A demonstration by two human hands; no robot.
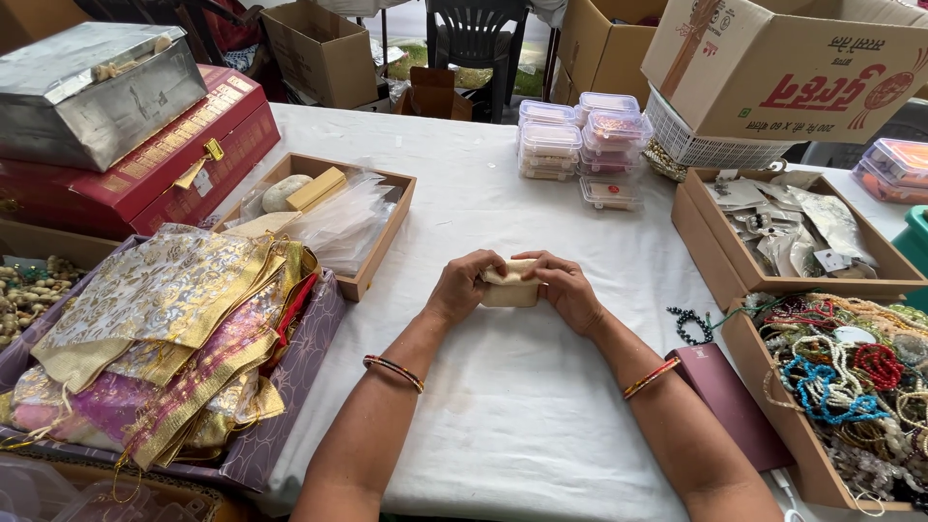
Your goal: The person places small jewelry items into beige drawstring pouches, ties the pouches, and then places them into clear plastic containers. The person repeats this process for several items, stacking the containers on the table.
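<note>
I see both hands meeting over a white tablecloth (512, 406). The left hand (461, 287) and the right hand (568, 290) together grip a small cream pouch (509, 286), which sits between them with its lower edge at or just above the cloth. Grip state: the fingers of both hands are curled and pressed onto the pouch's top edge, each hand pinching one end; neither is spread. I cannot tell whether the pouch mouth is open.

Positions relative to the grip:
- Left of it, and a little further out: a shallow wooden tray (382, 242) holding clear plastic sleeves, a pale stone and a yellow block.
- Left and nearer me: a purple box (304, 406) piled with gold-patterned fabric bags (164, 329).
- Beyond that, far left: a red case (174, 164) with a metal box (97, 97) on top.
- Straight ahead, well apart: stacked clear plastic containers (580, 145).
- Right of it: a dark bead bracelet (688, 325) on the cloth, then a maroon wallet (730, 406), then a cardboard tray of bead necklaces (851, 377).
- Right and further out: a cardboard tray of packets (783, 232).

Each wrist carries a thin bangle.
</note>
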